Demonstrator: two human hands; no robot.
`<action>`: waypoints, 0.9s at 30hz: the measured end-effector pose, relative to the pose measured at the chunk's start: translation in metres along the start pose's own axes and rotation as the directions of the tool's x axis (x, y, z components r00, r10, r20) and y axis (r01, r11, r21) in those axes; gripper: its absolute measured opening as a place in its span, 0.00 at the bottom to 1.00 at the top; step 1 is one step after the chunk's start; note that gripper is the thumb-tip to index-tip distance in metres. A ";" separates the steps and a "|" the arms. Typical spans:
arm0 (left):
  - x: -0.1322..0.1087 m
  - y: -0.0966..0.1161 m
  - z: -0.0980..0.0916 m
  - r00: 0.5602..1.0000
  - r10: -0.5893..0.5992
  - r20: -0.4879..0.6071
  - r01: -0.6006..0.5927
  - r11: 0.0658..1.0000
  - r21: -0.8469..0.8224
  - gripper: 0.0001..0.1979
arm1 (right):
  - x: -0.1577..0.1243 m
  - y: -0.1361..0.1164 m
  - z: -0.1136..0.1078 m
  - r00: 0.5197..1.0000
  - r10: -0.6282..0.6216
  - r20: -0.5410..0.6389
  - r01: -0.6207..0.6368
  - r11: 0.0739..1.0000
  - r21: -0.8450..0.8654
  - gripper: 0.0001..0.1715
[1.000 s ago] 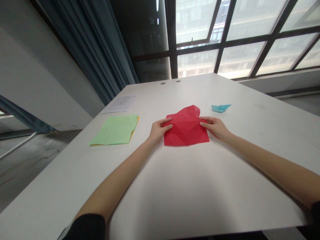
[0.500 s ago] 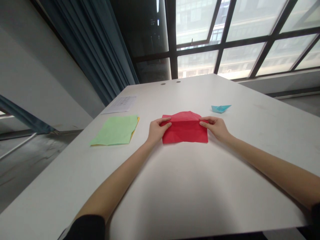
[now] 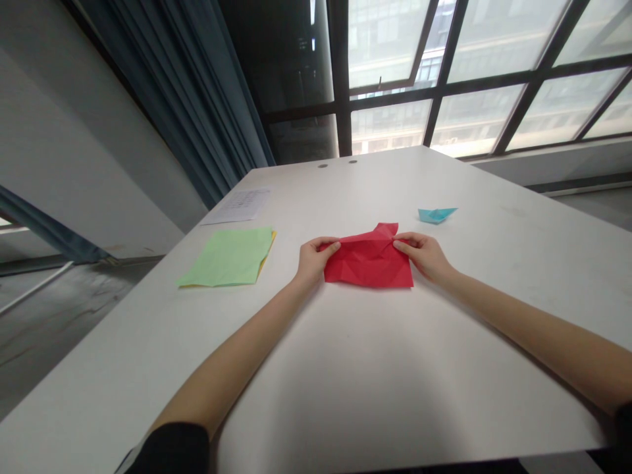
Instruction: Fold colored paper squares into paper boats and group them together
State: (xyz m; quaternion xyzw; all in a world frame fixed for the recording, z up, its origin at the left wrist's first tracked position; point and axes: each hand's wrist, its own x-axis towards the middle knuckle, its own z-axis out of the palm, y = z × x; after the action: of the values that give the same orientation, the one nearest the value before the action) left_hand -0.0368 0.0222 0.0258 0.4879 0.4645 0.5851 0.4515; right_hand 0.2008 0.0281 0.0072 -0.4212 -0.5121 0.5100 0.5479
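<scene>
A creased sheet of red paper (image 3: 368,264) is held by both hands just above the white table (image 3: 355,368). My left hand (image 3: 315,258) pinches its left side between thumb and fingers. On the opposite side my right hand (image 3: 425,253) grips the paper the same way. Between the hands runs a fold line, and one flap sticks up behind it near the right hand. The near edge of the paper hangs toward me. Fingertips behind the sheet are partly hidden.
Left of my hands lies a stack of green paper (image 3: 227,258) with yellow paper (image 3: 267,251) showing beneath. A printed white sheet (image 3: 237,206) rests farther back. A folded light-blue paper boat (image 3: 437,215) sits behind my right hand. Windows and a blue curtain (image 3: 197,99) stand beyond the table.
The red paper has shifted and buckled: its broad rear flap now shows as a narrow raised piece at the right. My left hand has moved slightly right, both hands still gripping.
</scene>
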 end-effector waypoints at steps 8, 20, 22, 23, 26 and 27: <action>-0.001 0.013 -0.008 0.927 0.367 0.073 -0.315 0.661 0.681 0.03 | 0.002 -0.006 -0.007 0.903 -0.428 0.031 0.371 0.743 -0.556 0.10; -0.006 0.019 -0.008 0.746 0.319 0.584 -0.665 0.323 0.673 0.06 | 0.000 -0.005 -0.003 0.943 -0.274 0.186 0.328 0.853 -0.407 0.11; -0.005 0.017 -0.009 0.750 0.328 0.574 -0.661 0.344 0.667 0.06 | -0.001 -0.006 -0.001 0.939 -0.278 0.201 0.339 0.847 -0.410 0.12; -0.005 0.016 -0.009 0.754 0.329 0.568 -0.656 0.354 0.667 0.05 | -0.001 -0.008 -0.001 0.936 -0.283 0.210 0.348 0.835 -0.426 0.12; -0.005 0.014 -0.009 0.765 0.321 0.559 -0.644 0.378 0.665 0.05 | -0.002 -0.014 -0.001 0.909 -0.333 0.251 0.417 0.738 -0.531 0.11; -0.005 0.014 -0.009 0.767 0.314 0.560 -0.642 0.385 0.663 0.05 | -0.002 -0.017 -0.001 0.887 -0.362 0.288 0.462 0.678 -0.571 0.10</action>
State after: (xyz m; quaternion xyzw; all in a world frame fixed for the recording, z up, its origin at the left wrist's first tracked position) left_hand -0.0457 0.0138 0.0383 0.8477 0.4312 0.3053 0.0472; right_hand 0.2037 0.0237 0.0232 -0.4121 -0.7731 0.2040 0.4369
